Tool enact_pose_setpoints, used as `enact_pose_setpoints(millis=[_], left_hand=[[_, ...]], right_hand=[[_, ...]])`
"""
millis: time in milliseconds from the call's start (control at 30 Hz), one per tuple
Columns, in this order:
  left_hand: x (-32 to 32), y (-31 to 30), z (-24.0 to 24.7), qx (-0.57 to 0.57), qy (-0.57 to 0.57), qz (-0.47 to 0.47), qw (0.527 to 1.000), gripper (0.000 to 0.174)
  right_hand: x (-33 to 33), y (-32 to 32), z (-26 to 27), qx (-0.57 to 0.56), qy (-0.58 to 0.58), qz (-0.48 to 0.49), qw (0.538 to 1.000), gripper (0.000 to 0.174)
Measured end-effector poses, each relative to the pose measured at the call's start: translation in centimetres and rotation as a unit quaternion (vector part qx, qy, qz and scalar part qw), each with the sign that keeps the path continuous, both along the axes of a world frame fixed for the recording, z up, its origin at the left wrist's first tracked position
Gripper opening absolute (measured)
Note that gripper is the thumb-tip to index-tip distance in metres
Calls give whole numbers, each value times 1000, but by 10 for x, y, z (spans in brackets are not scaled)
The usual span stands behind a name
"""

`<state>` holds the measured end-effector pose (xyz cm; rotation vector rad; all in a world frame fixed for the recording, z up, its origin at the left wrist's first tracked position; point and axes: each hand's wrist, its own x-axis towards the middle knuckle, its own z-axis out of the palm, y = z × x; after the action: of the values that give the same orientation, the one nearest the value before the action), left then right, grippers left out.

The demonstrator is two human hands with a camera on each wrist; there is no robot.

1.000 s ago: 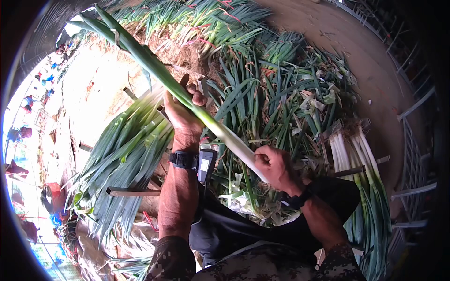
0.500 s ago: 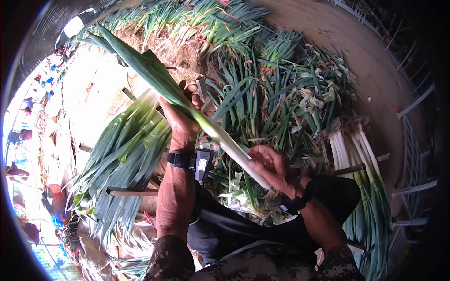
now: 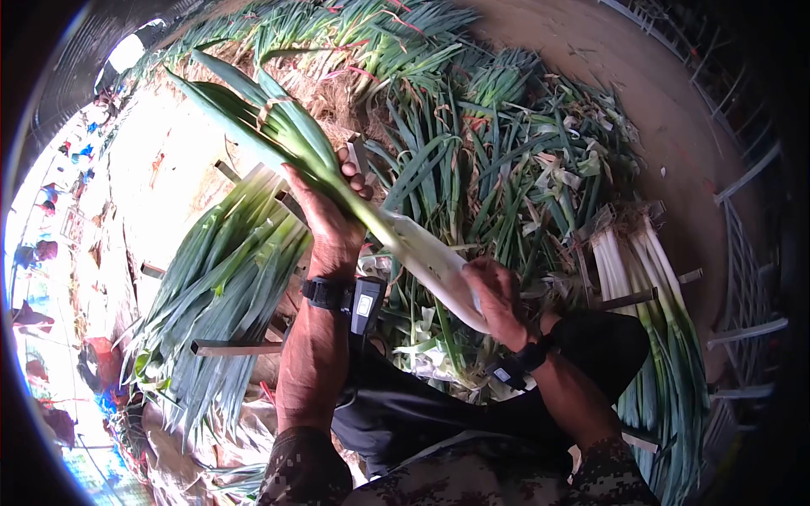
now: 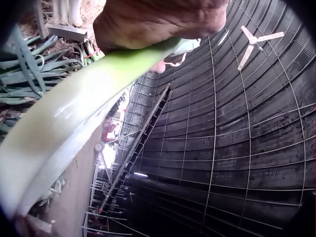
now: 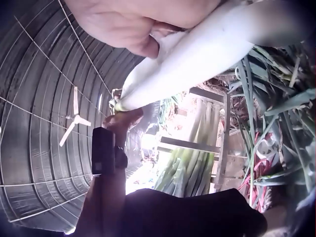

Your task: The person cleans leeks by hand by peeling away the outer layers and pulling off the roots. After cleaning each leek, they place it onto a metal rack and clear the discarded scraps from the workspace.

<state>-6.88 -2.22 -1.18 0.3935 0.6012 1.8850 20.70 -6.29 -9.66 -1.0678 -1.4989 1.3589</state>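
A long green onion (image 3: 312,156) slants across the head view, its leaves fanning to the upper left and its white shank toward the lower right. Fingers of my left hand (image 3: 331,221) are wrapped round it where green turns to white. At the lower end, my right hand (image 3: 498,302) pinches a pale outer layer (image 3: 430,253), which spreads wide from the shank. The right wrist view shows thumb and fingers on this white layer (image 5: 192,59). In the left wrist view, the shank (image 4: 64,113) runs down from beneath my left hand (image 4: 158,22). The root end is hidden.
Green onions (image 3: 228,244) lie across a metal rack at left, and another bundle (image 3: 645,270) rests on a rack at right. A heap of untrimmed onions (image 3: 456,160) and loose peelings (image 3: 430,346) fills the ground between. Tied bunches (image 3: 363,46) lie farther back.
My right hand let its fingers loosen, then took hold of the outer layer, which now stands spread from the shank. The leafy end has swung slightly down and right, its leaves fanned wider.
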Motion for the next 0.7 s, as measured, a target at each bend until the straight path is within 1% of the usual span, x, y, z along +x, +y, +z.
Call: enact_pose_setpoints(millis=[33, 100, 167, 200, 233, 267, 333, 400, 433, 467, 500, 533, 567, 633, 700], left_hand=[[-1, -1, 4, 1, -17, 7, 1000, 86], [-8, -1, 4, 54, -19, -4, 998, 83], [-15, -1, 5, 109, -22, -12, 994, 80], [-17, -1, 5, 127, -40, -10, 991, 79], [-23, -1, 6, 153, -40, -21, 987, 77], [-29, -2, 6, 178, -39, -32, 983, 76], [-41, -7, 7, 191, -46, -23, 980, 71], [-46, -9, 7, 189, -52, -4, 981, 71], [-51, -11, 8, 187, -40, -1, 982, 71], [-55, -13, 9, 185, -29, 3, 982, 71], [-57, -16, 11, 182, -25, 5, 983, 72], [-58, -18, 12, 165, -14, 24, 986, 74], [-60, -19, 11, 155, -13, 28, 987, 75], [-59, -22, 11, 140, -3, 36, 989, 76], [-62, -21, 7, 144, 3, 31, 989, 77]], right_hand=[[6, 1, 0, -76, 33, 4, 997, 21], [19, 7, 7, -223, 101, 11, 969, 23], [19, 10, 28, -285, 184, -30, 940, 24], [19, 14, 34, -314, 225, -51, 921, 25], [30, 22, 31, -344, 264, -18, 901, 24], [42, 27, 26, -312, 270, 20, 910, 21], [62, 31, 29, -271, 231, 24, 934, 16], [77, 41, 24, -218, 101, -65, 969, 15], [88, 49, 17, -189, 34, -109, 975, 16], [111, 63, -6, -157, 28, -114, 981, 16], [122, 73, -30, -27, -128, -94, 987, 21], [122, 75, -35, 105, -278, -73, 952, 27], [123, 71, -40, 134, -281, -42, 949, 28], [99, 52, -15, 193, -289, 26, 937, 31], [71, 31, 18, 112, -196, 66, 972, 28]])
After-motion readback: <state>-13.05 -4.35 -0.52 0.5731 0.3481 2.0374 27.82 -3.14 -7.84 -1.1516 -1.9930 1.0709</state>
